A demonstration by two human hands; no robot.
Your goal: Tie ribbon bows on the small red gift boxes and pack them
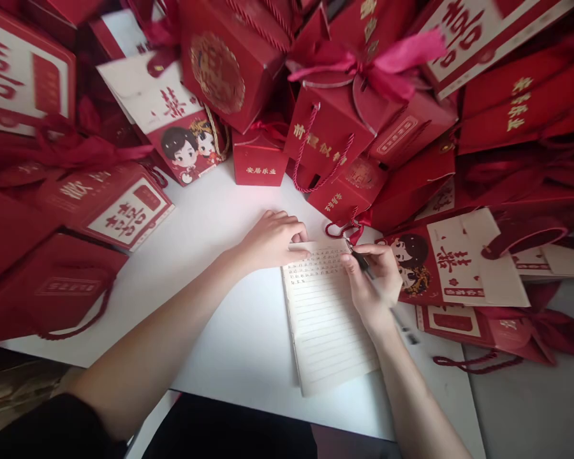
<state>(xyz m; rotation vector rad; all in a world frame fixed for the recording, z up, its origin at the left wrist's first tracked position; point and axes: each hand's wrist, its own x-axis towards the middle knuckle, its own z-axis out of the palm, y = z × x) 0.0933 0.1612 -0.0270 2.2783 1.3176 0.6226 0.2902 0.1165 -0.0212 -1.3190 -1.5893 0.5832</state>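
A lined notebook lies open on the white table, with a few rows of small writing at its top. My left hand rests curled on the notebook's upper left corner, fingers folded and pressing the page down. My right hand is closed round a dark pen, whose tip touches the page near its upper right edge.
Red gift bags and boxes crowd the table's far side and both flanks: a small red box, a cartoon-couple bag, a bag with a pink ribbon, a flat bag at right. The table's near edge runs below the notebook.
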